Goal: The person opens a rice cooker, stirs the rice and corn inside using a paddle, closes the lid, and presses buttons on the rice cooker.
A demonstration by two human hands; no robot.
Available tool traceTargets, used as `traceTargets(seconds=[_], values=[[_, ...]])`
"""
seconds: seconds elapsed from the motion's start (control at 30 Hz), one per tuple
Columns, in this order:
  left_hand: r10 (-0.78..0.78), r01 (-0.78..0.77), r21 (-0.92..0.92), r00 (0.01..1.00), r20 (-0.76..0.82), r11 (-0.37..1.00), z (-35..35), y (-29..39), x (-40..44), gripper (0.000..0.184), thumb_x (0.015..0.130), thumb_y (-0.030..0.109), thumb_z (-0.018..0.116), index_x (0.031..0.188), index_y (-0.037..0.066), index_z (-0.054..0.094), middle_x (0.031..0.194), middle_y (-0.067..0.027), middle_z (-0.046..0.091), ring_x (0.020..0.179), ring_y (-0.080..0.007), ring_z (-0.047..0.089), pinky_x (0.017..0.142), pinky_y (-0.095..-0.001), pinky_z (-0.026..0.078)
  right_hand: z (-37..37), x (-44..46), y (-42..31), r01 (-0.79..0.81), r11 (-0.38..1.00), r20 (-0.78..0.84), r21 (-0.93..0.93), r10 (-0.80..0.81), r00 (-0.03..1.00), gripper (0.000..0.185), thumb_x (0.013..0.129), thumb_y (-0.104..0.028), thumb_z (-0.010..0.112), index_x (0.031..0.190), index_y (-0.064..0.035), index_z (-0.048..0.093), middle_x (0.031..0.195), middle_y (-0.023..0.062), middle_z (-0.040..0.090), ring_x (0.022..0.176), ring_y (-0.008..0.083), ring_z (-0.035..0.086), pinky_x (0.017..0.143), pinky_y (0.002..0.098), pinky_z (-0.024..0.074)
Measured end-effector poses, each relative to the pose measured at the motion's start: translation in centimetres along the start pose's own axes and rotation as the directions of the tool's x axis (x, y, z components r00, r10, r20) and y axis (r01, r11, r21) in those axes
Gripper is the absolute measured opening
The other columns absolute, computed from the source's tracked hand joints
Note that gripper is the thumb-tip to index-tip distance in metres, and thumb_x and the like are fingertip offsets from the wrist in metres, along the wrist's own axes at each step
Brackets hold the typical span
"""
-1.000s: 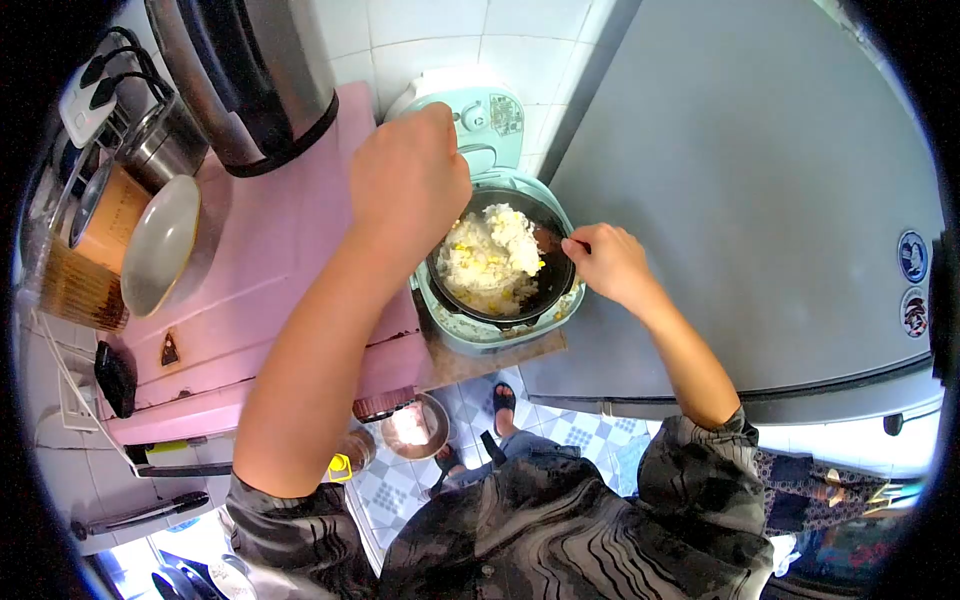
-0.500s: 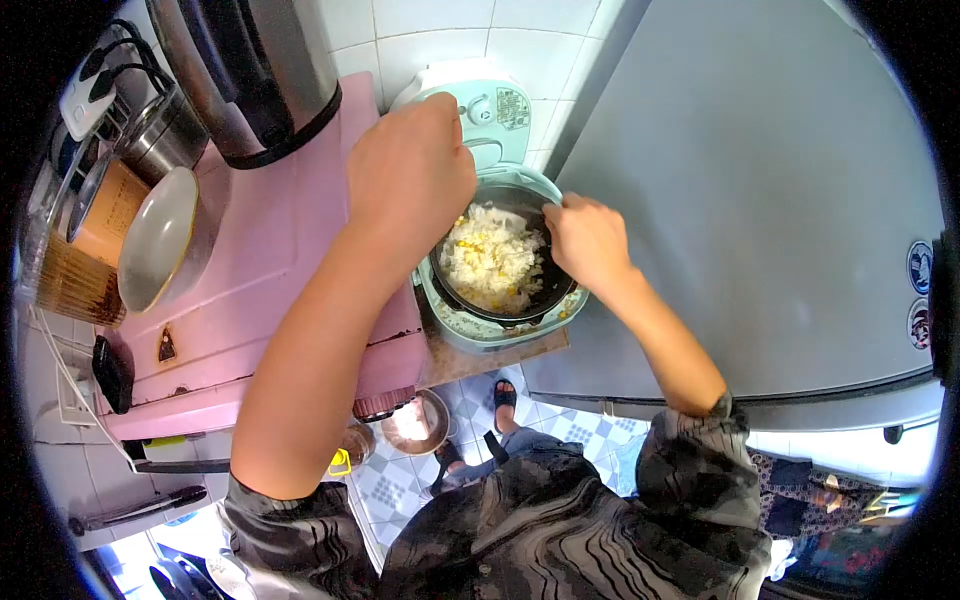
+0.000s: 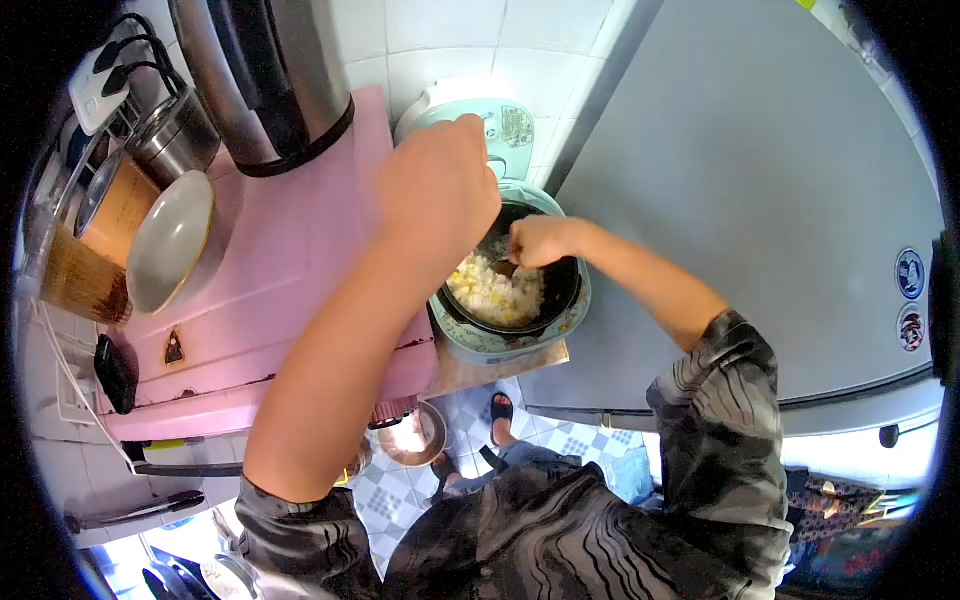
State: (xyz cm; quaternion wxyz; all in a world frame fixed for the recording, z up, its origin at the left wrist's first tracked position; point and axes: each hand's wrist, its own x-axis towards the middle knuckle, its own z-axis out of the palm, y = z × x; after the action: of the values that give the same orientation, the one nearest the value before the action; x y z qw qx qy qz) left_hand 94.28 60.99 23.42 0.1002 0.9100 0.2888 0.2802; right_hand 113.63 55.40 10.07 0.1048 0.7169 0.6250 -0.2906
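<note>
Clock datum: centre of the black pot (image 3: 570, 292); tiled wall (image 3: 445, 65) at 12.
Rice: white with yellow bits (image 3: 505, 300), inside the pot, mainly 6 to 9 o'clock.
Right hand: over the pot's interior at 1 o'clock (image 3: 540, 240), fingers curled around a brown utensil (image 3: 506, 268); utensil end in the rice.
Left hand: fist above the 10–11 o'clock side (image 3: 448, 185); cannot tell whether it grips anything.
Cooker: pale green body (image 3: 490, 350) around the pot; lid (image 3: 517, 130) raised at 12.
Pink surface: 9 o'clock (image 3: 280, 250), bearing kettle (image 3: 265, 95) at 10.
Grey panel: 3 o'clock (image 3: 750, 180).
</note>
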Motion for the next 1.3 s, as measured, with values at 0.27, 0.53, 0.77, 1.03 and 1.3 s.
traceTargets(seconds=[0.27,0.53,0.77,1.03,1.3], values=[[0.025,-0.025,-0.009,1.000,-0.010,1.000,0.4,-0.2,0.0,0.007,0.074,0.008,0.058,0.077,0.003,0.056,0.075,-0.0136,0.061,0.072,-0.0307,0.061,0.063,-0.0408,0.049,0.8,-3.7,-1.6,-0.214,0.756,0.154,0.619,0.151,0.977,0.027,0.084,-0.022,0.050,0.066,-0.0038,0.059,0.048,-0.0001,0.044,0.035,0.0098,0.034,0.032,0.0277,0.0255],[-0.012,0.012,-0.010,1.000,-0.017,1.000,-0.2,-0.3,-0.2,0.007,0.073,0.009,0.058,0.077,0.004,0.057,0.075,-0.0121,0.061,0.073,-0.0301,0.061,0.063,-0.0416,0.048,2.9,-9.7,0.8,-0.106,0.980,-0.558,0.169,0.183,0.809,0.016,0.080,-0.016,0.054,0.084,-0.0063,0.065,0.066,0.0138,0.062,0.057,0.0302,0.060,0.051,0.0416,0.0471],[-0.002,0.002,-0.001,1.000,-0.010,1.000,0.0,-0.3,-0.1,0.007,0.073,0.009,0.058,0.077,0.004,0.057,0.076,-0.0126,0.061,0.074,-0.0301,0.061,0.066,-0.0412,0.048,11.4,-12.4,-4.5,-0.185,0.981,-0.825,0.057,0.150,0.544,0.035,0.079,-0.004,0.054,0.113,-0.0087,0.059,0.081,0.0103,0.056,0.068,0.0308,0.059,0.057,0.0409,0.0488],[-0.034,0.034,-0.009,0.999,0.012,0.999,-0.2,-0.3,0.0,0.007,0.073,0.008,0.055,0.077,0.003,0.057,0.076,-0.0137,0.061,0.074,-0.0312,0.061,0.066,-0.0419,0.047,13.1,-13.4,-5.1,-0.103,0.982,-0.915,0.156,0.183,0.360,0.040,0.077,-0.001,0.056,0.116,-0.0072,0.058,0.076,0.0096,0.055,0.060,0.0292,0.057,0.051,0.0390,0.0461],[-0.010,0.009,-0.032,1.000,-0.030,0.999,-0.2,-0.4,0.2,0.005,0.072,0.007,0.054,0.075,0.003,0.056,0.073,-0.0147,0.060,0.072,-0.0325,0.059,0.064,-0.0432,0.046,14.1,-13.3,-3.9,-0.052,0.980,-0.909,0.191,0.196,0.367,0.041,0.077,-0.003,0.056,0.117,-0.0103,0.056,0.075,0.0098,0.052,0.059,0.0303,0.057,0.051,0.0402,0.0472]])
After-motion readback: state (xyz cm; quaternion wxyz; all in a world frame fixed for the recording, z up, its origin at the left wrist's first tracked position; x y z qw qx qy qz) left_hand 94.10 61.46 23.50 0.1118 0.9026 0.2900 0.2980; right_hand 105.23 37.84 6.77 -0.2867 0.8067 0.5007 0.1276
